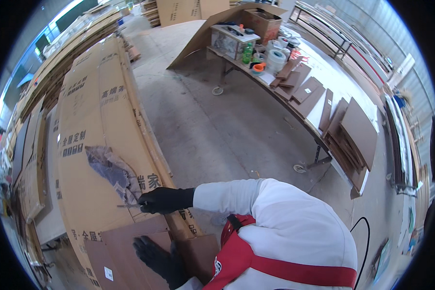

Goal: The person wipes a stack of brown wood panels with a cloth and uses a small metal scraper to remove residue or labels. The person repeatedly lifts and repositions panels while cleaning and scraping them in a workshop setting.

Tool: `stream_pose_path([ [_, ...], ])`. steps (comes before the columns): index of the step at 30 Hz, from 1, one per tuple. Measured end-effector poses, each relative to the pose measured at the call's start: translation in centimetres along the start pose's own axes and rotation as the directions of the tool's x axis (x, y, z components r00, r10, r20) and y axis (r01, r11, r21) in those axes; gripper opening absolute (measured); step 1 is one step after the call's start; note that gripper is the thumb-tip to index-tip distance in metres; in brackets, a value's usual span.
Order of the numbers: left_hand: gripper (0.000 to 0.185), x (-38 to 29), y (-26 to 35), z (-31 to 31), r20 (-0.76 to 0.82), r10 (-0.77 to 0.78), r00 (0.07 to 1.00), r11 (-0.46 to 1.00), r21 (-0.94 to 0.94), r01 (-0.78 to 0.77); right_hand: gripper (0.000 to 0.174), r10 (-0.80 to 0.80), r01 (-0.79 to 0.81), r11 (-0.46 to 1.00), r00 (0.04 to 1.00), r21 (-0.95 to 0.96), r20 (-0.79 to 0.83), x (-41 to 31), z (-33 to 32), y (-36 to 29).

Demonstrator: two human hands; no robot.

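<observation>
My right hand (161, 200), in a black glove, is closed at the lower end of a crumpled grey-brown cloth (112, 172). The cloth stretches away from it over a printed cardboard sheet (94, 119), and a thin dark strip shows by the fingertips. Below it, my left hand (161, 259), also gloved in black, rests palm down with thumb and fingers apart on a brown board (123, 261). That board lies on the cardboard and bears a small white label (108, 273). Part of the left wrist is cut off by the frame's bottom edge.
Across the concrete floor (203, 119) stands a wheeled table (319, 59) with brown panels (359, 130), tape rolls (276, 58), a green bottle (247, 53) and a carton (262, 25). More stacked boards (32, 170) lie at left. A black cable (366, 239) hangs at right.
</observation>
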State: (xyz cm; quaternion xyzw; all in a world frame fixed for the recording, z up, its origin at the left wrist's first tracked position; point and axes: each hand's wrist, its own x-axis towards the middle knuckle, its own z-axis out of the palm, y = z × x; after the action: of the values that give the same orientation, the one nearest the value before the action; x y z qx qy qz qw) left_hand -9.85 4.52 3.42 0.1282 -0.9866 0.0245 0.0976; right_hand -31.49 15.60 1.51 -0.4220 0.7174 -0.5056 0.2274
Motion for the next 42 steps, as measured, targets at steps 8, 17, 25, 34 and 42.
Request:
stream_pose_path([
  [8, 0.049, 2.6, 2.2, 2.0, 0.022, 0.184, 0.983, 0.965, -0.195, -0.177, 0.041, 0.436, -0.384, 0.787, 0.9, 0.483, 0.004, -3.5, -4.1, 0.2],
  [17, 0.04, -0.6, 1.5, -1.0, -0.026, 0.097, 0.995, 0.775, -0.626, -0.092, 0.051, -0.159, 0.176, 0.981, 0.971, -0.084, 0.18, 1.1, -3.2, 2.0],
  [25, 0.048, -14.8, -5.4, -3.6, -0.056, -0.672, 0.739, 0.74, 0.0, 0.673, 0.049, -0.213, 0.451, 0.773, 0.847, -0.446, 0.487, -2.5, -5.8, -3.3],
  [34, 0.047, -18.6, -5.8, -3.2, -0.11, -0.788, 0.606, 0.61, -0.001, 0.793, 0.054, -0.129, 0.504, 0.695, 0.788, -0.512, 0.602, -2.9, -6.2, -3.0],
  [42, 0.048, -18.7, -6.2, -3.2, -0.118, -0.781, 0.614, 0.62, -0.021, 0.784, 0.053, -0.155, 0.581, 0.688, 0.702, -0.434, 0.695, -0.7, -6.2, -2.5],
])
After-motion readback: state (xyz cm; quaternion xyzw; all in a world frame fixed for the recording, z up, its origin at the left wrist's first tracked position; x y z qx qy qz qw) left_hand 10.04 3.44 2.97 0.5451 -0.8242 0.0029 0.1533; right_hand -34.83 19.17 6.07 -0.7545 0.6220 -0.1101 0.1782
